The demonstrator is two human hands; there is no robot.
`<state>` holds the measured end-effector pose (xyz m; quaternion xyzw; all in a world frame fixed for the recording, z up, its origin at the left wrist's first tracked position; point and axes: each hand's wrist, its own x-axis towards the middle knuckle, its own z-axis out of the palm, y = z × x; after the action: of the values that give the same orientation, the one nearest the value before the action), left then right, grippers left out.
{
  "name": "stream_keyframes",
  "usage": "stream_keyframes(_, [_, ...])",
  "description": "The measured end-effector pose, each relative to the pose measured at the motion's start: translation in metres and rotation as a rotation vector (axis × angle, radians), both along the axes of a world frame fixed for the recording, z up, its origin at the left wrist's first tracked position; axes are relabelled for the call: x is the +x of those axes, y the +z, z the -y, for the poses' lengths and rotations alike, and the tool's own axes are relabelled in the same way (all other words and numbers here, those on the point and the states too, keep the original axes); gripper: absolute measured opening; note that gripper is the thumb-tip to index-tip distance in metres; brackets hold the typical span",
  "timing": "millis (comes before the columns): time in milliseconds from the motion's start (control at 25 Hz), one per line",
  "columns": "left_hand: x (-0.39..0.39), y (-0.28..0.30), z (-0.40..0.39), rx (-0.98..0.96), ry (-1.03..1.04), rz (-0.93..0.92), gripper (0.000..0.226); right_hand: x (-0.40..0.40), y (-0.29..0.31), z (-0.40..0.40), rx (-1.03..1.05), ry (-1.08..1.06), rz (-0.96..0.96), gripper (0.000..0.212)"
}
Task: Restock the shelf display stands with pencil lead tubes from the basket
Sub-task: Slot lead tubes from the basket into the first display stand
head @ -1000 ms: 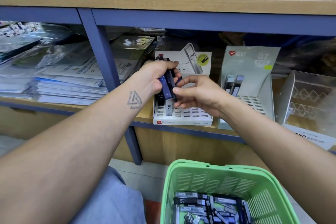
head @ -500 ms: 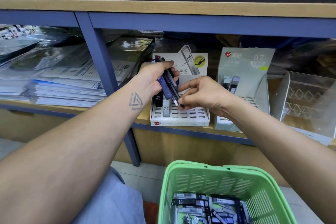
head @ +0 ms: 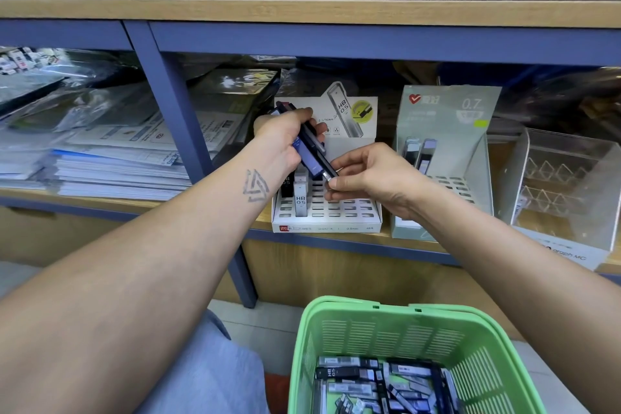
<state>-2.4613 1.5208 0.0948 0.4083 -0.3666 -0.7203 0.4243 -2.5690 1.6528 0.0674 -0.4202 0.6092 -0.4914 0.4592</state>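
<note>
1. My left hand [head: 285,141] is wrapped around a small bundle of pencil lead tubes [head: 311,153], held slanted above the white 0.5 stand [head: 327,212] on the shelf [head: 134,203].
2. My right hand [head: 366,175] pinches the lower end of one tube between thumb and forefinger, right over the slotted tray. The tube looks partly out of the bundle, though I cannot tell how far.
3. The step in hand, as I judge it, is drawing that one tube free and seating it in an empty slot. Two HB 0.5 tubes [head: 300,200] already stand at the tray's left side, and most other slots look vacant.
4. To do it well, I should keep the left grip firm so the others don't slide out with it.
5. I should turn the tube upright before lowering, and fill the slot beside those standing, so the rows stay tidy.
6. The grey 0.7 stand [head: 447,158] sits just to the right, so the size marking is worth checking first.
7. The green basket [head: 393,329] below holds many more tubes.
</note>
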Motion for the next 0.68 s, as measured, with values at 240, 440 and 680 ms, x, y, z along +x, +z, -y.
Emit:
stream_keyframes(240, [0.008,0.004,0.011,0.02,0.095,-0.126,0.005,-0.01,-0.008,-0.005,0.04,-0.034,-0.006,0.035])
stream_keyframes(440, [0.015,0.004,0.016,0.02,0.165,-0.119,0.005,-0.024,-0.01,-0.016,0.083,-0.058,0.005,0.036])
stream_keyframes(680, [0.017,0.014,0.012,-0.057,0.32,-0.13,0.011,-0.031,-0.007,-0.022,0.101,-0.067,0.018,0.039])
